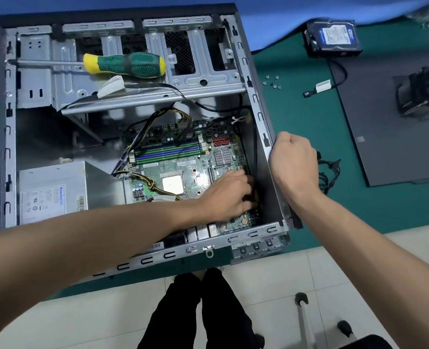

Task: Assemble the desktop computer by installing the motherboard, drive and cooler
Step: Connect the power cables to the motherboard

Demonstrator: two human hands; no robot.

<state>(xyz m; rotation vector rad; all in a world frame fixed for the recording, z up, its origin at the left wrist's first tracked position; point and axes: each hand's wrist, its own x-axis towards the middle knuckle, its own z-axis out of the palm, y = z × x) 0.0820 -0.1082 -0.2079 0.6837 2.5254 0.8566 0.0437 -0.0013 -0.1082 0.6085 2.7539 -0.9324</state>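
The open case (263,137) is holding the motherboard (183,162) on its floor, a power supply (55,192) beside it and a screwdriver (123,65) lying across its drive bays. The left hand (229,195) is reaching onto the board's right edge, fingers curled among dark cables; whether it pinches anything, I cannot tell. The right hand (294,157) is gripping the case's side rim. The drive (333,37) and cooler (424,95) are sitting outside on the table.

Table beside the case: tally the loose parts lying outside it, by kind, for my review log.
Hard drive: 1
Cooler: 1
Side panel: 1
Loose screws: about 6, small and blurred
Total: about 9
Inside the case, not counted: screwdriver and motherboard.
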